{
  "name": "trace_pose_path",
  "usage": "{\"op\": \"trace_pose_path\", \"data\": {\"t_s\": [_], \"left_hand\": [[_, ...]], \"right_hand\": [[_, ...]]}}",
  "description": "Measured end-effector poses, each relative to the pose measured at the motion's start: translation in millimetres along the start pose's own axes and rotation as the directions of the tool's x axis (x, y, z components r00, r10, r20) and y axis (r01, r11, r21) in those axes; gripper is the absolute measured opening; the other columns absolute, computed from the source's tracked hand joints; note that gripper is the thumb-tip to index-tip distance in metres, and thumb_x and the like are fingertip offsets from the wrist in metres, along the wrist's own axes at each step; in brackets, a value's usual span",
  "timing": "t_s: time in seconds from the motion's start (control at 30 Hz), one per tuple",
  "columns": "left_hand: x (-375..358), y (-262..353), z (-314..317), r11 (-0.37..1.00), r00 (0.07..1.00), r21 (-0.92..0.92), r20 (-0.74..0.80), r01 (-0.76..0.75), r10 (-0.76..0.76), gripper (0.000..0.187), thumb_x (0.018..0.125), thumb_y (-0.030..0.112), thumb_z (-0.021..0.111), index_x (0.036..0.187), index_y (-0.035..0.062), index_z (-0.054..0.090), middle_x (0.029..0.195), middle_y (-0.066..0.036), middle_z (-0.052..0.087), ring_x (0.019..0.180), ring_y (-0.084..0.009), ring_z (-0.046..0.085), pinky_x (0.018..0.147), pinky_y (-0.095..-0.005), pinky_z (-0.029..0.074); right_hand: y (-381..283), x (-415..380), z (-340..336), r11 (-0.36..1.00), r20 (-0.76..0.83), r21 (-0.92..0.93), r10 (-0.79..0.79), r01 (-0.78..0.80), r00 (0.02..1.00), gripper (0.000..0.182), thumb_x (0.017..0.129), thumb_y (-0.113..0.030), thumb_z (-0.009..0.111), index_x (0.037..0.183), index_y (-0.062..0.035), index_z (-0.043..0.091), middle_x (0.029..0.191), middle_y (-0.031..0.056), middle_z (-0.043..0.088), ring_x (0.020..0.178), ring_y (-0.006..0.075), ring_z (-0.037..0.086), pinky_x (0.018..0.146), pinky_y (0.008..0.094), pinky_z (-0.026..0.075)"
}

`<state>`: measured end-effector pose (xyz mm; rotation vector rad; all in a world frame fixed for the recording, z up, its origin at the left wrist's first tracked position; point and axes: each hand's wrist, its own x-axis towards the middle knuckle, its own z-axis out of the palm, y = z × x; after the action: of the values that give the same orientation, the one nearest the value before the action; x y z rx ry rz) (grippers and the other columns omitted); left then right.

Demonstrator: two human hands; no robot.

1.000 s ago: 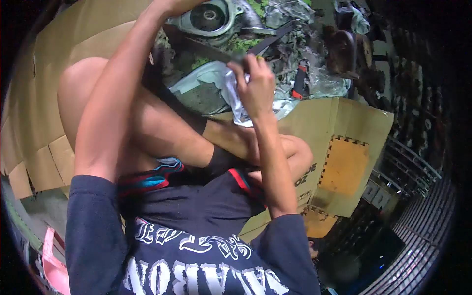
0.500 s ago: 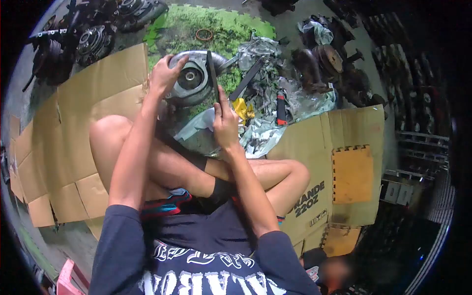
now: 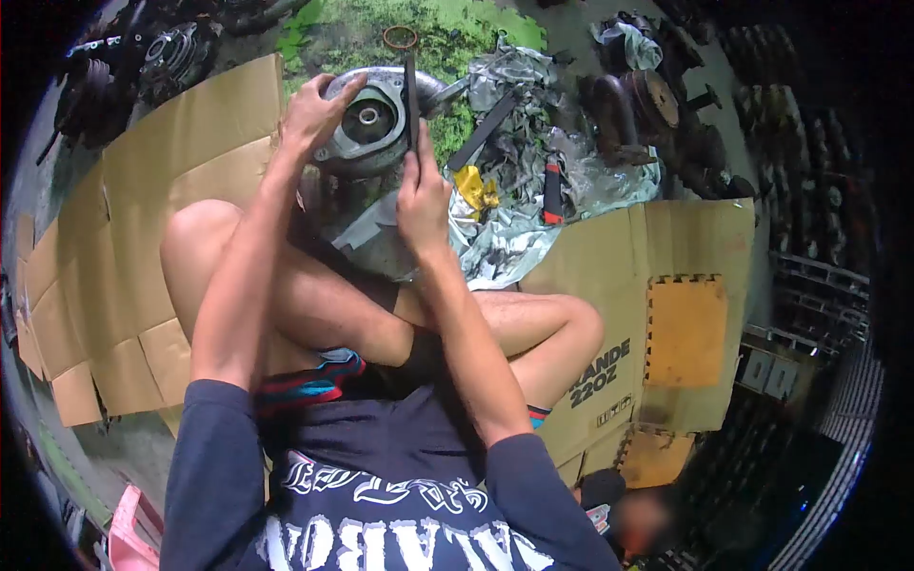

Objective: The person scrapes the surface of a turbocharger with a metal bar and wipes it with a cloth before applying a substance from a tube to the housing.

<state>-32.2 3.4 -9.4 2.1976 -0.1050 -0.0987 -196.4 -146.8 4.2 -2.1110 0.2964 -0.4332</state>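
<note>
Showing the housing (image 3: 368, 116) at eleven o'clock from the right hand (image 3: 425, 195), which is closed on a bar (image 3: 411, 105), long axis twelve-to-six; the left hand (image 3: 309, 119), nearer, part-open with thumb spread, touches the housing's nine-to-eleven-o'clock rim.

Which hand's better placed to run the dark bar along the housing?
Probably the right: the right hand grips the dark bar beside the metal housing, while the left hand sits at the housing's opposite rim.

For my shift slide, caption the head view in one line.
Over a green mat, the left hand touches a metal housing while the right hand holds a narrow dark bar.
</note>
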Motion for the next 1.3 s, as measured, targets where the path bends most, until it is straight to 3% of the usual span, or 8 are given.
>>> {"op": "trace_pose_path", "data": {"t_s": [0.03,0.17,0.27,0.3,0.87,1.0,1.13,1.3], "left_hand": [[-1,2,-1,1.0,1.0,0.01,0.001,-0.011,0.011,0.088,0.085,0.073,0.066,0.13,-0.0023,0.067,0.119,-0.025,0.073,0.114,-0.0371,0.07,0.1,-0.0445,0.053],[-3,12,-4,0.999,1.0,0.042,-0.002,0.021,-0.021,0.088,0.086,0.074,0.064,0.131,-0.0017,0.066,0.123,-0.024,0.072,0.117,-0.0369,0.068,0.102,-0.0443,0.052],[-6,19,-5,0.995,0.998,0.084,-0.013,0.059,-0.059,0.087,0.087,0.074,0.063,0.131,-0.0006,0.066,0.124,-0.024,0.071,0.118,-0.0375,0.068,0.102,-0.0453,0.051],[-5,21,-5,0.992,0.996,0.096,-0.005,0.086,-0.086,0.087,0.086,0.075,0.063,0.13,-0.0005,0.066,0.123,-0.024,0.071,0.117,-0.0375,0.068,0.102,-0.0453,0.051],[6,7,8,0.988,0.993,0.104,-0.032,0.114,-0.111,0.091,0.085,0.074,0.066,0.128,-0.0052,0.065,0.122,-0.028,0.07,0.117,-0.0395,0.068,0.101,-0.0471,0.052],[1,15,7,0.988,0.993,0.107,-0.03,0.114,-0.111,0.091,0.084,0.075,0.066,0.129,-0.0051,0.065,0.122,-0.028,0.071,0.118,-0.0395,0.068,0.101,-0.0471,0.052],[-3,13,7,0.989,0.994,0.113,-0.076,0.092,-0.083,0.088,0.085,0.077,0.063,0.125,-0.0009,0.068,0.113,-0.025,0.074,0.109,-0.0378,0.071,0.096,-0.0455,0.053],[-2,13,9,0.989,0.991,0.108,-0.099,0.105,-0.094,0.085,0.085,0.077,0.064,0.122,-0.0001,0.068,0.111,-0.025,0.074,0.108,-0.0384,0.072,0.094,-0.047,0.054]], "right_hand": [[-7,6,-2,0.998,0.024,-0.01,0.059,-0.059,0.998,0.051,0.107,-0.012,0.05,0.158,-0.0099,0.042,0.071,0.0287,0.055,0.051,0.0194,0.045,0.052,0.0392,0.043],[-5,7,6,0.996,0.007,-0.056,0.066,-0.065,0.998,0.052,0.108,-0.013,0.048,0.159,-0.0105,0.039,0.066,0.0231,0.051,0.052,0.0161,0.044,0.05,0.0357,0.04],[0,-7,10,0.998,-0.03,0.053,0.048,-0.047,0.998,0.052,0.108,-0.012,0.046,0.16,-0.0101,0.039,0.075,0.024,0.059,0.056,0.017,0.047,0.053,0.0357,0.043],[1,-11,7,0.997,-0.025,0.068,0.035,-0.033,0.999,0.055,0.108,-0.013,0.045,0.162,-0.0131,0.034,0.077,0.0339,0.06,0.059,0.0435,0.064,0.053,0.0491,0.044],[-4,-19,-12,0.992,0.084,0.098,0.069,-0.077,0.994,0.054,0.105,-0.008,0.051,0.158,-0.0068,0.042,0.126,0.0319,0.066,0.097,0.0304,0.069,0.088,0.0364,0.051],[-2,-50,-12,0.993,0.006,0.103,0.057,-0.058,0.998,0.06,0.105,-0.01,0.052,0.162,-0.0193,0.035,0.061,0.0167,0.04,0.053,0.017,0.039,0.051,0.0386,0.039],[-6,-68,-26,0.991,0.071,0.071,0.107,-0.112,0.992,0.062,0.104,-0.011,0.056,0.162,-0.0191,0.036,0.062,0.0184,0.043,0.054,0.0183,0.041,0.053,0.0391,0.04],[4,-90,-29,0.987,0.04,0.078,0.14,-0.143,0.989,0.064,0.098,-0.006,0.061,0.159,-0.0124,0.042,0.133,0.0224,0.068,0.115,0.0288,0.07,0.096,0.037,0.052]]}}
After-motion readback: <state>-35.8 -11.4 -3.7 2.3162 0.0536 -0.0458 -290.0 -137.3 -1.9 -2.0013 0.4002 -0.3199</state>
